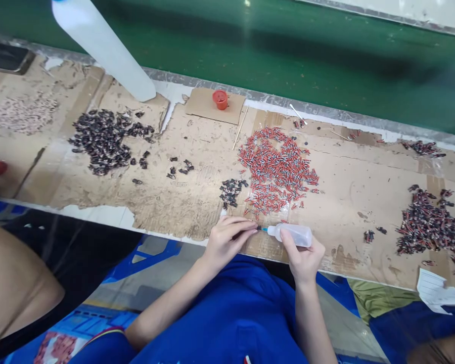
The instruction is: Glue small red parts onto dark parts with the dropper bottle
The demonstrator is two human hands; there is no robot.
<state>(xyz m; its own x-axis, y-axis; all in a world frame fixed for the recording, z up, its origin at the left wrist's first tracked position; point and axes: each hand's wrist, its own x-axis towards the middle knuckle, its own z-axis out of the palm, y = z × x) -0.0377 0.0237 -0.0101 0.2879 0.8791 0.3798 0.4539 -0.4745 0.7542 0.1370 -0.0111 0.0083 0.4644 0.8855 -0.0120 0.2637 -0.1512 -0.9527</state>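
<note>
My left hand (229, 237) is pinched on a small dark part (258, 228) near the table's front edge. In my right hand (305, 255) is a clear squeeze bottle (293, 235), lying almost level. Its blue needle tip (264, 229) points left, right at the small dark part; whether they touch I cannot tell. Just beyond my hands spreads a pile of small red parts with metal ends (276, 167). A little cluster of black parts (232, 192) lies beside that pile, above my left hand.
Cardboard (349, 187) covers the table. Black parts (102, 139) are heaped at left, red-and-black parts (432, 227) at right. A red cup (220, 99) stands at the back near a wooden stick (240, 127). A white post (109, 53) rises back left; a green belt (250, 55) runs behind. People sit at both sides.
</note>
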